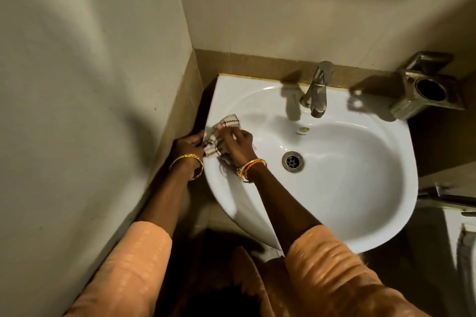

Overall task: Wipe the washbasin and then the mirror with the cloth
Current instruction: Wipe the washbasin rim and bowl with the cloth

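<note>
Both hands, our left hand (189, 145) and right hand (238, 147), are pinching the checked cloth (221, 136) on the washbasin (360, 188) left rim; we judge basin wiping barely begun, with the mirror out of view.

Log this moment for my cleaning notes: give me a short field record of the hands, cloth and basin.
left hand: at the basin's left edge, gripping the cloth
right hand: on the cloth, pressing it down
cloth: checked, bunched on the left rim
washbasin: white, bowl looks bare
tap: at the back, no water seen
mirror: not in view
stage: wiping the basin
</note>
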Demonstrator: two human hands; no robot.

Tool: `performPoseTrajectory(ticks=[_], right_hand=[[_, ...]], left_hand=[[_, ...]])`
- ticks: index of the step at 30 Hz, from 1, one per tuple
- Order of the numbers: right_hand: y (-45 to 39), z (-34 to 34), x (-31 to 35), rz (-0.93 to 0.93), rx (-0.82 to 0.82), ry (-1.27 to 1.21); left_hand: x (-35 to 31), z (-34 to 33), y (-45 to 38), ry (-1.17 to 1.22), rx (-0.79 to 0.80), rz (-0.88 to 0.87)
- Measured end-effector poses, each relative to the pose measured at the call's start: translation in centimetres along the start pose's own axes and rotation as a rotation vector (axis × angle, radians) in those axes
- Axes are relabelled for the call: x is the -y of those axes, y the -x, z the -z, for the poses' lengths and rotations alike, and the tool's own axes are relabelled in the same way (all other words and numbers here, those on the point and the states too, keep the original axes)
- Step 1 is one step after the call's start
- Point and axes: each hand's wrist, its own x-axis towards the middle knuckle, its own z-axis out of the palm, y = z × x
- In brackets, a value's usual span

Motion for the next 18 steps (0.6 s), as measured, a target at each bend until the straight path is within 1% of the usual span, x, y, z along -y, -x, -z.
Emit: performPoseTrajectory(ticks=[2, 4, 6, 7, 10, 13, 15, 18], right_hand=[[0.9, 0.3, -2.1, 0.072, 0.033, 0.315], [2.6, 2.1, -3.9, 0.069, 0.133, 0.550], [4.7, 4.9, -5.4, 0.043, 0.222, 0.704], [5.9, 6.1, -5.8, 0.032, 0.240, 0.733], [7.3, 6.7, -6.5, 0.018, 0.199, 0.709], [5.8, 4.2, -5.7, 0.054, 0.170, 0.698], [4.3, 1.9, -5.0, 0.052, 0.126, 0.598], [2.9, -0.8, -4.5, 0.058, 0.010, 0.457]], left_hand=[[0.2, 0.1, 0.2, 0.032, 0.012, 0.012], [0.5, 0.2, 0.8, 0.044, 0.049, 0.028], [1.1, 0.4, 1.4, 0.089, 0.066, 0.045], [1.5, 0.4, 1.6, 0.103, 0.066, 0.049], [1.9, 0.6, 2.0, 0.113, 0.069, 0.044], [1.6, 0.7, 1.8, 0.134, 0.077, 0.052], [1.6, 0.7, 1.9, 0.147, 0.082, 0.050], [1.8, 0.6, 2.2, 0.166, 0.067, 0.045]])
